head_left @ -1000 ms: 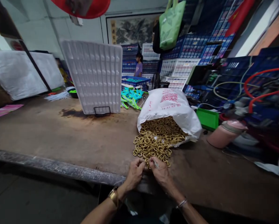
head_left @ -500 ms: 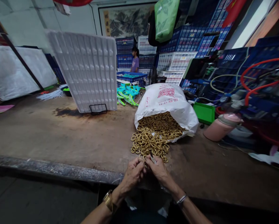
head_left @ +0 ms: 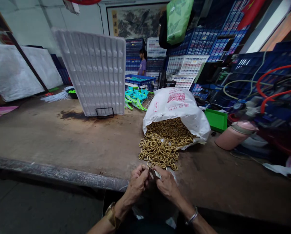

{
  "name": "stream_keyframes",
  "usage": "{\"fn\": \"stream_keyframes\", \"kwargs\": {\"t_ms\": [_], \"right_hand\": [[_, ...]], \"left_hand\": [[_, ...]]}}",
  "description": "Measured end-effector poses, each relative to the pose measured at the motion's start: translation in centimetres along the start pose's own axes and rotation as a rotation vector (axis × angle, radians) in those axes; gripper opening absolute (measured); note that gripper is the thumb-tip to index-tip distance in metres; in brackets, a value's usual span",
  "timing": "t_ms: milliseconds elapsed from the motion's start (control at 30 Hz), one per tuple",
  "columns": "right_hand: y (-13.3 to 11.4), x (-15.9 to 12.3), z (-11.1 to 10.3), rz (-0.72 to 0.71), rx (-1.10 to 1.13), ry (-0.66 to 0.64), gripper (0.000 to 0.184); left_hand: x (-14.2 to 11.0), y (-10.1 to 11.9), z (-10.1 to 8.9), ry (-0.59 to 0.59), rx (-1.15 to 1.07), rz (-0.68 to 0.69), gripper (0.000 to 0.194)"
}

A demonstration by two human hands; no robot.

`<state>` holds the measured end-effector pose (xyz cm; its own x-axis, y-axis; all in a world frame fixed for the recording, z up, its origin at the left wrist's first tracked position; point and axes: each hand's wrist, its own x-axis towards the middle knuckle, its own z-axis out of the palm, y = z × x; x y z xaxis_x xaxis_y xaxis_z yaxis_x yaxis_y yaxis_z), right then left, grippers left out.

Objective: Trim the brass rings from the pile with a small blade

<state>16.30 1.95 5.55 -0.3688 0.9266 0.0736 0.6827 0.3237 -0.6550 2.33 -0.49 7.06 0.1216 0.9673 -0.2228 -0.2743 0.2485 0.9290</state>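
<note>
My left hand [head_left: 137, 182] is closed, its thumb and forefinger pinched together over the table's front edge. It grips a gold-coloured ring that is mostly hidden by the fingers. Close beside it, my right hand [head_left: 167, 183] is wrapped round a small knife [head_left: 157, 175], whose dark end points towards the left fingertips. Just beyond both hands lies a heap of gold-coloured rings [head_left: 160, 152]. They spill from the open mouth of a white woven sack [head_left: 177, 107] lying on its side.
A tall, pale ribbed plastic panel [head_left: 96, 71] stands on the brown table [head_left: 50, 139]. Turquoise and green pieces [head_left: 137, 96] lie behind. A green tray [head_left: 216, 120] and a pink bottle [head_left: 236, 135] are on the right. A person [head_left: 142, 63] is near stacked crates [head_left: 184, 65].
The knife in my right hand has tilted from pointing upward to pointing left, at my left fingertips. Both hands are slightly lower against the ring heap. The whole view has shifted a little.
</note>
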Motion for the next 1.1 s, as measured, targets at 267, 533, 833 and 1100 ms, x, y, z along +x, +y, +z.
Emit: {"fn": "stream_keyframes", "kwargs": {"t_ms": [267, 533, 833, 1100], "right_hand": [[-0.8, -0.1, 0.1, 0.011, -0.232, -0.031, 0.029], [2.8, 0.4, -0.6, 0.225, -0.424, 0.040, 0.022], [0.7, -0.1, 1.9, 0.118, -0.277, 0.010, 0.031], [-1.5, 1.2, 3.6, 0.146, -0.410, -0.054, 0.020]], "left_hand": [[0.0, -0.8, 0.0, 0.026, 0.068, 0.129, 0.031], [-2.0, 0.7, -1.1, -0.024, -0.104, -0.036, 0.032], [-1.3, 1.1, -5.6, 0.185, -0.461, -0.021, 0.026], [-1.1, 0.3, -6.7, 0.155, -0.675, -0.146, 0.014]]}}
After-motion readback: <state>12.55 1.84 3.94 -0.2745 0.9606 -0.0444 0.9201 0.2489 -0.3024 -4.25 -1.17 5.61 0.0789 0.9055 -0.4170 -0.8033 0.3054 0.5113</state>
